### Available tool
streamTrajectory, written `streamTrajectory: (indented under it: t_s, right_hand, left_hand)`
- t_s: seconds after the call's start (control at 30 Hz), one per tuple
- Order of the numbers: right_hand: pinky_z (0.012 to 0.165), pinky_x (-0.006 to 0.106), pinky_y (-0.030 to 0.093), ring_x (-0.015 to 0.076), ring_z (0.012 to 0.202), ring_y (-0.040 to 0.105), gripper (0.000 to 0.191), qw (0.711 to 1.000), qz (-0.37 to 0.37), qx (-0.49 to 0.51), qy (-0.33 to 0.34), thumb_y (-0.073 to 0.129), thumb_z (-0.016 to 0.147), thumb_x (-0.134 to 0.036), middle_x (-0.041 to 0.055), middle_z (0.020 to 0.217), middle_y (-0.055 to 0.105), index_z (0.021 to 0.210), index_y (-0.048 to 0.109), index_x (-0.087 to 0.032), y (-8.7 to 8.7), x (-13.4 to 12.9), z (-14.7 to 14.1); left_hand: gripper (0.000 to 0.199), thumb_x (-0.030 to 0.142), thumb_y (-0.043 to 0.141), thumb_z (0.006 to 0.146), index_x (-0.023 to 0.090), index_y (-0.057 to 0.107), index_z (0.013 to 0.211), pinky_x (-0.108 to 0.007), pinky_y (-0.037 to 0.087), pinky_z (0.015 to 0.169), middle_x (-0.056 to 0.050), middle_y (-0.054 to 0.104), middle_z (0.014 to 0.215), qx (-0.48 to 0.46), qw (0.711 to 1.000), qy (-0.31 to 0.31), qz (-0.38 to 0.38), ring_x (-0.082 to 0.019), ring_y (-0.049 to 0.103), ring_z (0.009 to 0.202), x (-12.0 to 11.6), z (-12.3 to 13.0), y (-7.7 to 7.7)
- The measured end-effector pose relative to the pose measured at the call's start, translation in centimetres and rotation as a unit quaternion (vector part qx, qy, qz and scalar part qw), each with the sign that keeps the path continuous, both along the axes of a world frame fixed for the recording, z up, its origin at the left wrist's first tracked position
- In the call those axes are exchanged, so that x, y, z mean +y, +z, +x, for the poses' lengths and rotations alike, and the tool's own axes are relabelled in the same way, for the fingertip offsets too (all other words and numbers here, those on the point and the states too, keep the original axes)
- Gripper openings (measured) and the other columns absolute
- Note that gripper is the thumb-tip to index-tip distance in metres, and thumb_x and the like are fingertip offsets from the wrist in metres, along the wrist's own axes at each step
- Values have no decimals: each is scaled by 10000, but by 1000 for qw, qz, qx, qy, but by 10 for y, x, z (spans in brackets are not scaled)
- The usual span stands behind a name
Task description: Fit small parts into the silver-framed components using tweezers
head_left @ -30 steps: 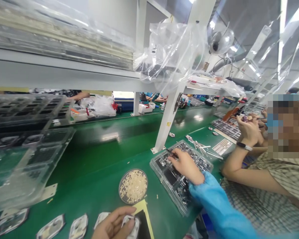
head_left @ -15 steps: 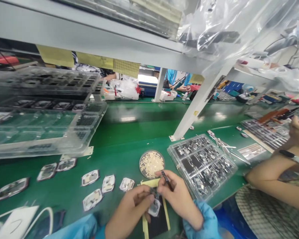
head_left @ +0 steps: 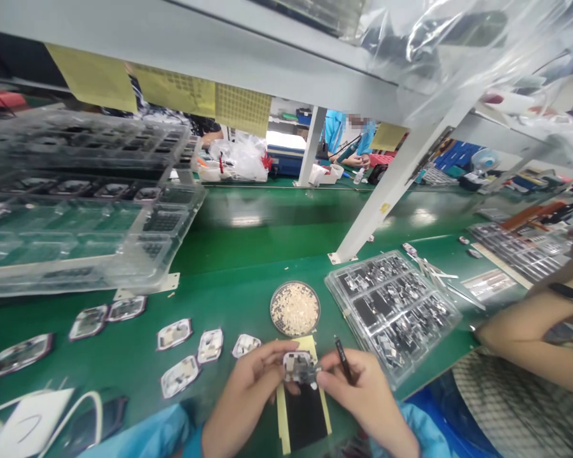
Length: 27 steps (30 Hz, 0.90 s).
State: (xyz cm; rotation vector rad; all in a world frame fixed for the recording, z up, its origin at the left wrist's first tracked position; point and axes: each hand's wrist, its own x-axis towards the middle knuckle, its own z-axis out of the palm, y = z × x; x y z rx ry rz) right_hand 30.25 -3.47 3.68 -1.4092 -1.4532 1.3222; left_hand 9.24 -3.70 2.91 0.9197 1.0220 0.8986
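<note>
Between my two hands is a small pale device housing with dark parts on it. My left hand grips its left side, fingers wrapped round the edge. My right hand holds a black pen-like tool, pointing up between the fingers, while its thumb and fingertip touch the housing's right edge. Below the housing lies a black pad edged with yellow tape. Just beyond the hands stands a round dish of tiny cream pieces.
Several similar housings lie at the left, near a white cabled box. Stacked clear trays stand behind them. A parts tray, a slanted post and another person's arm are at the right.
The housing has been raised and turned, and now shows its inner side. My right hand has shifted slightly right with the black tool. The camera view has shifted a little.
</note>
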Motion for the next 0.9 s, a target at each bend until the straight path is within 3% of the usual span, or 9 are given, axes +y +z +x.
streamTrajectory:
  t_s: [0.1, 0.17, 0.23, 0.4, 0.63, 0.9]
  right_hand:
    - [524, 238, 419, 133, 523, 539, 331, 999, -28, 44, -2, 795, 756, -482, 21, 580, 657, 693, 728, -164, -3, -3, -7]
    - [582, 247, 467, 155, 577, 614, 343, 997, -44, 65, -4, 794, 766, -486, 47, 629, 713, 680, 726, -161, -7, -3, -11]
    - [578, 237, 464, 150, 567, 621, 349, 996, -58, 71, -1, 801, 767, -486, 43, 607, 712, 683, 726, -156, -9, -2, -14]
    - [585, 221, 438, 128, 572, 604, 357, 995, -62, 74, 2, 798, 782, -474, 37, 616, 717, 676, 717, -143, -10, 3, -11]
    - [579, 223, 394, 110, 552, 545, 398, 995, -71, 64, 0, 785, 796, -486, 28, 587, 689, 655, 680, -129, -15, 4, -6]
    - [580, 225, 375, 109, 558, 532, 401, 996, -63, 57, 0, 777, 807, -481, 26, 595, 684, 640, 675, -131, -18, 5, -7]
  left_hand:
    - [393, 306, 670, 844, 198, 687, 1221, -333, 528, 869, -94, 764, 1088, -19, 1000, -12, 12, -253, 721, 961, -1, -1, -2]
    - [411, 286, 670, 848, 225, 670, 1254, -367, 484, 1004, -89, 731, 1212, -17, 999, -19, 20, -269, 688, 1089, -2, -1, -3]
    - [413, 296, 657, 867, 238, 657, 1275, -372, 462, 1044, -90, 705, 1272, -3, 999, -29, 31, -276, 657, 1158, -3, -2, -4]
    - [451, 354, 627, 890, 242, 630, 1327, -355, 497, 964, -89, 723, 1171, 76, 994, -54, 60, -263, 673, 1033, -6, -2, -5]
    - [462, 388, 635, 845, 244, 684, 1282, -306, 512, 742, -54, 728, 888, 250, 962, -34, 99, -217, 635, 770, -6, 2, -6]
    - [377, 353, 630, 848, 307, 734, 1208, -261, 535, 679, -3, 722, 772, 294, 940, -23, 172, -182, 636, 675, -5, 0, -7]
